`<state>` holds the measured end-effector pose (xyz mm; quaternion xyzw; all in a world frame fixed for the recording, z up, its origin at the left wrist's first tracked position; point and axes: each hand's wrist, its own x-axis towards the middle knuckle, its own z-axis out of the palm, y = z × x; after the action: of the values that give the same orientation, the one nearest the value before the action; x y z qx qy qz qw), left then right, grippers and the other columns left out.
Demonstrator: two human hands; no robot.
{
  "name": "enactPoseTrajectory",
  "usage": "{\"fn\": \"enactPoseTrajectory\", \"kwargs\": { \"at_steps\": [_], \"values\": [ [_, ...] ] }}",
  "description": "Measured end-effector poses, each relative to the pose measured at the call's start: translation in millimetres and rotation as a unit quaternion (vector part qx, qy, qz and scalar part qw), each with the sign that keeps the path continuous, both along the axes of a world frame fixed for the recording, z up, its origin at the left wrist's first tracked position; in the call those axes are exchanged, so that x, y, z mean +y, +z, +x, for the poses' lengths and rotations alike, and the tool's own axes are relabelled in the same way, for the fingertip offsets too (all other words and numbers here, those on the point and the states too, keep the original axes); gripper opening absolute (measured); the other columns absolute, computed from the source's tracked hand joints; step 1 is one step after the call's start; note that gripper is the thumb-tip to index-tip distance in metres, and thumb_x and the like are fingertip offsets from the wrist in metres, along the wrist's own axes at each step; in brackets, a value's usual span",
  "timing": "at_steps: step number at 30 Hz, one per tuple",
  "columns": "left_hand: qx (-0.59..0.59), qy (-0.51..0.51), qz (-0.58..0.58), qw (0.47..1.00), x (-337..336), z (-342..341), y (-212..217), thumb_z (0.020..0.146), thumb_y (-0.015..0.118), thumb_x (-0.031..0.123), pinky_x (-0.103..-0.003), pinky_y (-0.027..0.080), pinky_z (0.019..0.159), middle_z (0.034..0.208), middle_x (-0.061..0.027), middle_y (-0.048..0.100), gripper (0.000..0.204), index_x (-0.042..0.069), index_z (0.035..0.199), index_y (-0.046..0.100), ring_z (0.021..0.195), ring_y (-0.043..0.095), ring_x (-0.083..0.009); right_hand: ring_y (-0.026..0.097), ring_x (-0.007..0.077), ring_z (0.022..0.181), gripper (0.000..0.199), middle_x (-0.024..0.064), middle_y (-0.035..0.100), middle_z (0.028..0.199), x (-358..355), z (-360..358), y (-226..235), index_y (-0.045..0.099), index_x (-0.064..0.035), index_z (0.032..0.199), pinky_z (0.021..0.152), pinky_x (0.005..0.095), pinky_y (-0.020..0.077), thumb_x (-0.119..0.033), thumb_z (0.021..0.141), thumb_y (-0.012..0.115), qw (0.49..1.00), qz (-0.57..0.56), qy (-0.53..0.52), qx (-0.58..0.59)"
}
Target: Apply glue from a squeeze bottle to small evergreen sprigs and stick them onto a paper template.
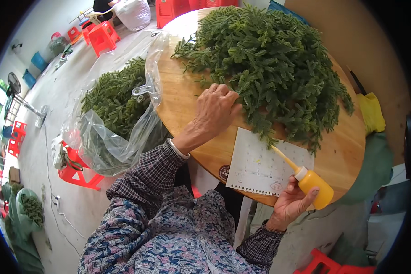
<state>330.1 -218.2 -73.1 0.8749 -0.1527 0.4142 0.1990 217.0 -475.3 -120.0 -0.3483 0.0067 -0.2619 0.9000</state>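
My right hand [291, 204] was closed around a small yellow squeeze bottle [314, 186]. My fingers curled under it and my thumb pressed on its side. The bottle had a white collar and a long thin yellow nozzle [284, 157]. It was tipped, so the nozzle pointed up and to the left. The tip sat over a white sheet of paper [260, 166] with rows of small marks and little holes along its bottom edge. The tip was right at the edge of the green pile.

My left hand [216, 109] lay flat, palm down, fingers bent a little. It held nothing all the way round. The fingertips touched the near edge of a big heap of fake green fir sprigs [269, 64]. I could not tell if they pinched one sprig.

The heap covered most of the round wooden table [182, 98] and hid its far side. The paper lay on the bare wood just in front of the heap.

To the left of the table hung a clear plastic bag [109, 137] full of more green sprigs. A metal clip [144, 89] held it to the table edge. Under the bag stood a red plastic stool [77, 176]. More red stools [100, 36] stood far off on the grey floor.
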Motion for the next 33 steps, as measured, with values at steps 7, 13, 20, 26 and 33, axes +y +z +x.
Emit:
{"fn": "enactPoseTrajectory", "kwargs": {
  "at_steps": [7, 13, 20, 26, 33],
  "values": [
    [-0.107, -0.038, -0.061, 0.992, 43, -75, 44, 0.077, 0.066, 0.003, -0.027, 0.044, 0.06, 0.081, -0.0039, 0.058, 0.005, 0.006, 0.082, 0.066, 0.071, 0.05, -0.0159, 0.064, 0.0196, 0.072, 0.056, 0.0135, 0.061, 0.112, 45, -53, 18, 0.049, -0.0097, 0.129, 0.055, 0.0193, 0.0506, -0.04, 0.086, 0.069, 1.0, 0.019, 0.009, -0.002],
    [-0.075, -0.165, -0.013, 0.983, 71, -200, 35, 0.076, 0.066, 0.0, -0.026, 0.043, 0.06, 0.088, -0.0052, 0.057, 0.019, 0.003, 0.094, 0.065, 0.07, 0.048, -0.0154, 0.063, 0.021, 0.076, 0.051, 0.0183, 0.06, 0.113, 106, -111, 38, 0.051, -0.001, 0.122, 0.054, 0.0201, 0.0497, -0.038, 0.09, 0.065, 0.998, 0.05, -0.016, -0.035],
    [0.058, -0.203, -0.019, 0.977, 69, -231, -7, 0.075, 0.064, -0.001, -0.027, 0.044, 0.065, 0.088, -0.0065, 0.059, 0.019, 0.001, 0.094, 0.065, 0.073, 0.05, -0.0184, 0.061, 0.0215, 0.082, 0.054, 0.0167, 0.057, 0.118, 89, -125, 31, 0.05, -0.008, 0.127, 0.058, 0.021, 0.0498, -0.041, 0.088, 0.067, 0.998, 0.052, -0.001, -0.028],
    [0.173, -0.285, -0.086, 0.939, 82, -225, -2, 0.077, 0.064, 0.0, -0.029, 0.045, 0.065, 0.082, -0.0055, 0.06, 0.016, 0.002, 0.092, 0.066, 0.072, 0.051, -0.0186, 0.061, 0.0223, 0.082, 0.056, 0.0164, 0.057, 0.118, 84, -134, 24, 0.051, -0.0062, 0.127, 0.058, 0.0214, 0.0493, -0.039, 0.086, 0.069, 0.991, 0.084, 0.073, -0.074],
    [0.158, -0.259, -0.06, 0.951, 74, -206, -17, 0.079, 0.065, 0.003, -0.029, 0.044, 0.064, 0.082, -0.0042, 0.061, 0.013, 0.003, 0.091, 0.067, 0.071, 0.051, -0.0177, 0.06, 0.022, 0.08, 0.056, 0.0158, 0.058, 0.117, 69, -124, 14, 0.051, -0.0064, 0.127, 0.058, 0.0216, 0.0484, -0.038, 0.085, 0.071, 0.996, 0.054, 0.052, -0.054]
  ]
}}
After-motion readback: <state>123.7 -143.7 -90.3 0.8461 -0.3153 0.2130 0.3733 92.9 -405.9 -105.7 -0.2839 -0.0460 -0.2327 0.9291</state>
